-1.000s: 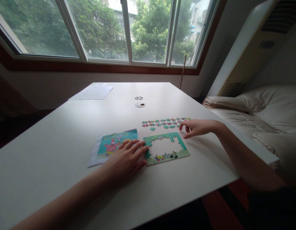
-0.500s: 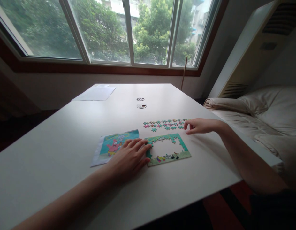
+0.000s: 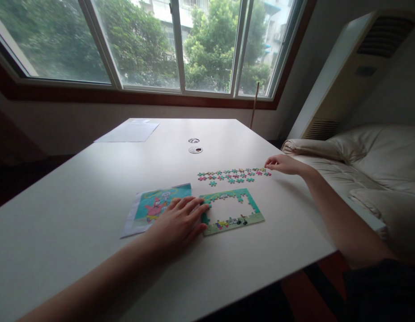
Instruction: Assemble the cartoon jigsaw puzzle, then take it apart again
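Observation:
My left hand [image 3: 180,219] lies open and flat, its fingertips on the left edge of a jigsaw puzzle [image 3: 232,230]. The puzzle has its border filled in and a white gap in the middle. Under and beside that hand is a printed picture [image 3: 153,205] of a pink cartoon starfish on a teal ground. Loose puzzle pieces [image 3: 231,181], mostly teal and pink, lie in rows behind the puzzle. At the right end of the back row, my right hand [image 3: 284,164] has its fingers bent together in a pinch on a puzzle piece [image 3: 263,169], partly hidden by the fingertips.
Sheets of white paper [image 3: 128,132] lie at the table's far left. Two round inserts [image 3: 195,150] are set in the white table [image 3: 93,192] near its far end. A pale sofa [image 3: 378,152] stands to the right, and a window [image 3: 147,44] is behind the table.
My right hand has moved slightly right and away from me, to the back row's end, and its fingers have closed together. My left hand stays on the puzzle's edge. The view has shifted a little.

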`<state>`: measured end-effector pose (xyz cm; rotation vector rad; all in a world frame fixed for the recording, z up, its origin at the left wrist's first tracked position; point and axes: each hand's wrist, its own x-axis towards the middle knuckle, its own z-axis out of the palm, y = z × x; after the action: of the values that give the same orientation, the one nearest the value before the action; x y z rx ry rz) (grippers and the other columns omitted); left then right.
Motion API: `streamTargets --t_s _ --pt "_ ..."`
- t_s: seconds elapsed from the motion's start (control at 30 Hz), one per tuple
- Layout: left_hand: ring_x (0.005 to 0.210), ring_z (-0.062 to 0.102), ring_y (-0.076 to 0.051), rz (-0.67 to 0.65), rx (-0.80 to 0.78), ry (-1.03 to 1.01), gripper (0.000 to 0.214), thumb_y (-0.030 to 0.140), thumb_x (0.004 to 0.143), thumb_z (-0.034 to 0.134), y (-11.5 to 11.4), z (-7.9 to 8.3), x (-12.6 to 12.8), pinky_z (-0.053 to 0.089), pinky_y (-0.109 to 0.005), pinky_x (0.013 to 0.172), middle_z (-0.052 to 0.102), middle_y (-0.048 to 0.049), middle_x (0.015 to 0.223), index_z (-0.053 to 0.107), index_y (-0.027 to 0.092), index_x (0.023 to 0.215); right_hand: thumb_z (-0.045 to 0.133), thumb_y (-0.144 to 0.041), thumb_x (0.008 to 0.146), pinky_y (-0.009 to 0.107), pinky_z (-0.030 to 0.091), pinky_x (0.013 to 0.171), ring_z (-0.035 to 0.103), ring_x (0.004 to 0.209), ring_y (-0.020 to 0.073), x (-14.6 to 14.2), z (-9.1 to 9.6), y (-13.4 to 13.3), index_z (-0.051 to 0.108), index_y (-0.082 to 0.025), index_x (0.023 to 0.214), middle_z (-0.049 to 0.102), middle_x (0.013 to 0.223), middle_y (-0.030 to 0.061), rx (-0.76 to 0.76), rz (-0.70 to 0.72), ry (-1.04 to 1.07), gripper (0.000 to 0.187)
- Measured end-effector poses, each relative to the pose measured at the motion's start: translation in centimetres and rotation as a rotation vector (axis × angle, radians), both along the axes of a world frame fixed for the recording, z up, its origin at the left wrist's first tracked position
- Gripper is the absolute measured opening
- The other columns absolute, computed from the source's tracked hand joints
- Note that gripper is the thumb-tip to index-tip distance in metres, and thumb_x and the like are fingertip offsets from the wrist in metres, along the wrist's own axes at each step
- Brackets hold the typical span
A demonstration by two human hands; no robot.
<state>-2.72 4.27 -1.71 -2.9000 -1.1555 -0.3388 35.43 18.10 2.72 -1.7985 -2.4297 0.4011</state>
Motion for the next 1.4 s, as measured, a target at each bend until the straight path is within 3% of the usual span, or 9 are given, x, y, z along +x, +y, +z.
streamTargets --t_s 0.27,0.8,1.1,1.23,1.4 --pt "0.115 0.039 -0.028 -0.001 -0.008 -0.006 0.039 0.036 0.092 0.034 0.2 -0.4 -0.3 0.033 -0.046 0.093 0.047 -0.0084 0.127 0.041 0.022 0.128 0.049 -0.032 0.077 0.032 0.044 0.073 0.060 0.084 0.0240 1.1 -1.1 0.8 0.068 -0.019 0.092 0.067 0.090 0.0084 0.020 -0.044 -0.045 0.027" --pt "0.115 0.040 -0.027 -0.006 -0.029 -0.010 0.038 0.035 0.092 0.034 0.2 -0.3 -0.2 0.033 -0.046 0.094 0.047 -0.0084 0.127 0.041 0.022 0.128 0.047 -0.034 0.078 0.026 0.042 0.072 0.060 0.081 0.0187 -1.5 -0.9 0.0 0.069 -0.018 0.094 0.069 0.086 0.0051 0.012 0.023 -0.072 0.031" --pt "0.116 0.039 -0.028 0.009 -0.043 0.001 0.038 0.035 0.092 0.033 0.0 -0.1 -0.1 0.032 -0.047 0.095 0.046 -0.0086 0.129 0.040 0.022 0.128 0.049 -0.035 0.077 0.025 0.042 0.070 0.059 0.080 0.0183 -1.3 -0.9 0.1 0.069 -0.019 0.092 0.068 0.086 0.0046 0.041 -0.010 -0.069 0.029" --pt "0.116 0.039 -0.028 0.014 -0.047 -0.002 0.038 0.036 0.092 0.034 0.1 -0.2 -0.1 0.032 -0.048 0.095 0.046 -0.0087 0.129 0.041 0.022 0.127 0.048 -0.035 0.078 0.024 0.042 0.064 0.058 0.071 0.0153 -2.8 -0.8 -0.3 0.067 -0.016 0.095 0.068 0.082 0.0052 0.007 0.045 0.020 0.032" --pt "0.115 0.040 -0.028 0.012 -0.049 -0.014 0.038 0.036 0.092 0.034 0.1 -0.2 -0.2 0.032 -0.047 0.094 0.045 -0.0087 0.129 0.041 0.023 0.127 0.049 -0.033 0.078 0.023 0.040 0.063 0.057 0.072 0.0144 -6.6 -0.7 -0.9 0.067 -0.016 0.093 0.068 0.084 0.0049 -0.006 0.211 0.087 0.029"
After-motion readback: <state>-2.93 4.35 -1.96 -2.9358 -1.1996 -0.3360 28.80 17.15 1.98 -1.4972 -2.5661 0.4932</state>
